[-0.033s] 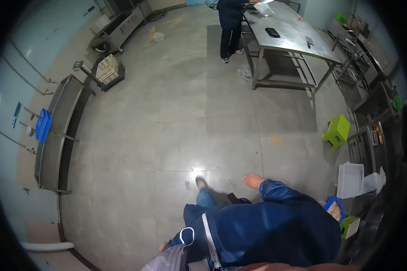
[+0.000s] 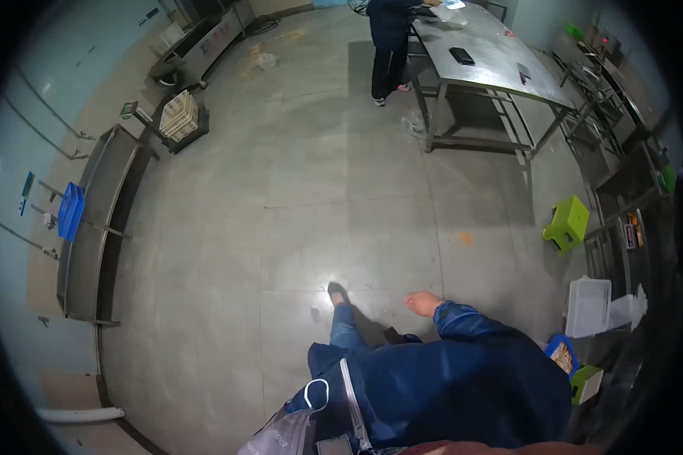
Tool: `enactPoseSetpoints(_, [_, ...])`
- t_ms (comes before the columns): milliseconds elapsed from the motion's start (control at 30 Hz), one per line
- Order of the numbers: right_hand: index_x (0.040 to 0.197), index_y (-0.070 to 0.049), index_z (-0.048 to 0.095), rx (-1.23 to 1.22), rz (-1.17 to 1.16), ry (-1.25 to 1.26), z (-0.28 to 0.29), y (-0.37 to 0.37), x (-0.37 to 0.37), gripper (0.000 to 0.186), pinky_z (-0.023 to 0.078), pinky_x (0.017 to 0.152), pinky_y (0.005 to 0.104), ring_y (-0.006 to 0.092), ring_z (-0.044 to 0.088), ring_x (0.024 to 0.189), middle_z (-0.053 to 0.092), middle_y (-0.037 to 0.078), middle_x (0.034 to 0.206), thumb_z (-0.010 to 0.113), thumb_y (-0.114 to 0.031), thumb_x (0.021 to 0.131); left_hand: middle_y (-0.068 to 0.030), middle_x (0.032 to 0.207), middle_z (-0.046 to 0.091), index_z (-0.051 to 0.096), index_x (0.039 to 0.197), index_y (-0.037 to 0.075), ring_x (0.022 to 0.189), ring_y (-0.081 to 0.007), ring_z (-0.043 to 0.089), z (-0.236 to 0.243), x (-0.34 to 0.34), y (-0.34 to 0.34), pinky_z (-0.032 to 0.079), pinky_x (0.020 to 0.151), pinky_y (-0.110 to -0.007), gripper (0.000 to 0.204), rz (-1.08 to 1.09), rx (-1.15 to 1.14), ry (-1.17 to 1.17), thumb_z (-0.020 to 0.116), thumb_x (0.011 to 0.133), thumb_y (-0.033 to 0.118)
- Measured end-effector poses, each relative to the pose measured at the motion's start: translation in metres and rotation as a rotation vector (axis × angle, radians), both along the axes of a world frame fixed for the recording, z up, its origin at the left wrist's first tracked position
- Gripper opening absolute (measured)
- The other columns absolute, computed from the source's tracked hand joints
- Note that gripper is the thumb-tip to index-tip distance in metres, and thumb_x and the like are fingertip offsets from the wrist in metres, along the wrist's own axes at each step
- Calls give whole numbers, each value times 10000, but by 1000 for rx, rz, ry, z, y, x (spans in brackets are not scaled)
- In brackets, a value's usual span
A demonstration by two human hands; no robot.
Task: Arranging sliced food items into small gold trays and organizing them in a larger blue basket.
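My right hand (image 2: 421,302) hangs in front of my body over the floor, holding nothing, with loosely bent, open fingers, below the dark blue sleeve (image 2: 463,322). My left hand is not visible. I wear a dark blue jacket (image 2: 448,387), with a pale grey fabric item with a white loop (image 2: 288,432) at its left. My foot (image 2: 336,292) is stepping on the grey tiled floor. To my right are a translucent lidded bin (image 2: 588,307), a blue tray of pale items (image 2: 561,356) and a green stool (image 2: 565,224).
Ahead a person (image 2: 387,45) in dark clothing stands at a steel table (image 2: 493,68) bearing a black object (image 2: 461,55). Steel troughs (image 2: 83,280), one with a blue tray (image 2: 70,211), line the left wall, with crates on a scale (image 2: 178,121). Steel racks (image 2: 622,189) line the right.
My foot has moved slightly forward. A sliver of skin at my lower left is now hidden, and the table ahead sits a little farther right in view.
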State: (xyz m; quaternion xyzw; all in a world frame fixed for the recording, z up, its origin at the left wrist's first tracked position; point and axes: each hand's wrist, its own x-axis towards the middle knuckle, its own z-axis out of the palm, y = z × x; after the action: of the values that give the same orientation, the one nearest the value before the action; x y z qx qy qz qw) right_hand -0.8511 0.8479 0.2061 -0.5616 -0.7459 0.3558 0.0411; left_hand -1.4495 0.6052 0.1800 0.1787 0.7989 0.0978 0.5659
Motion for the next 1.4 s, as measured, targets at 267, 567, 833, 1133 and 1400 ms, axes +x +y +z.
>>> enactPoseSetpoints(267, [1064, -84, 653, -472, 63, -392, 16, 164, 53, 284, 469, 872, 429, 342, 578, 1011, 627, 149, 1105, 510, -228, 865, -111, 928, 641, 543, 1054, 40, 764, -220, 623, -47, -12, 226, 516, 622, -337, 286, -570, 85, 258, 547, 919, 293])
enactPoseSetpoints(567, [1069, -54, 657, -317, -679, -38, 77, 322, 118, 293, 494, 796, 358, 250, 645, 911, 681, 130, 953, 558, -214, 845, -76, 803, 623, 541, 1082, 13, 646, -133, 592, 63, 104, 765, 465, 505, -253, 379, -99, 572, -37, 536, 938, 364])
enactPoseSetpoints(833, [951, -97, 694, -414, -123, -442, -64, 476, 233, 316, 496, 824, 435, 334, 626, 934, 669, 161, 987, 483, -303, 842, -105, 1080, 619, 512, 1178, 48, 916, -232, 627, 109, 206, 939, 514, 788, -347, 421, 1, 358, -335, 574, 914, 370])
enactPoseSetpoints(1133, [968, -67, 670, -74, -311, -18, 87, 922, 173, 253, 486, 777, 418, 356, 607, 926, 654, 180, 963, 546, -238, 829, -159, 1033, 636, 562, 1074, 65, 893, -307, 633, -38, 132, 934, 504, 706, -406, 377, -337, -6, -13, 528, 886, 390])
enactPoseSetpoints(1400, [1025, -86, 652, -171, 197, 74, 128, 1192, 110, 238, 480, 803, 403, 326, 610, 944, 651, 147, 998, 571, -229, 852, -99, 620, 573, 558, 686, 90, 664, -253, 616, -59, 130, 1247, 447, 564, -368, 274, -1165, 227, 371, 523, 820, 327])
